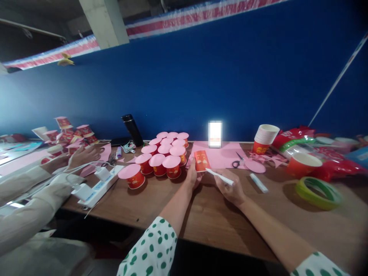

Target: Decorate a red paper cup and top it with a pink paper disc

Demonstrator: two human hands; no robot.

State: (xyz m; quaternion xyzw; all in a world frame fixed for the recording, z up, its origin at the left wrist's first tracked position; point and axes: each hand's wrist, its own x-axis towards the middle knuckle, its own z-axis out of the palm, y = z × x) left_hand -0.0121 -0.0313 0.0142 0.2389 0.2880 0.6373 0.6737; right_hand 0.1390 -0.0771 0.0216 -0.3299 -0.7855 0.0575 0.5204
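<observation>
My left hand (193, 175) is closed round a red paper cup (201, 160), holding it tilted above the wooden table (207, 218). My right hand (231, 188) grips a white glue stick (220, 177) whose tip touches the cup's rim. Just left of the cup stand several upturned red cups capped with pink paper discs (165, 155). A sheet of pink paper (221, 155) lies behind my hands, with scissors (237, 160) and a cut pink disc (255, 166) on its right side.
A stack of paper cups (264, 138), a single red cup (303, 164), a green tape roll (319, 191) and red bags (330, 161) lie to the right. A white cap (258, 183) lies near. A power strip (97, 186), black flask (132, 129) and a co-worker's hands (82, 157) are left.
</observation>
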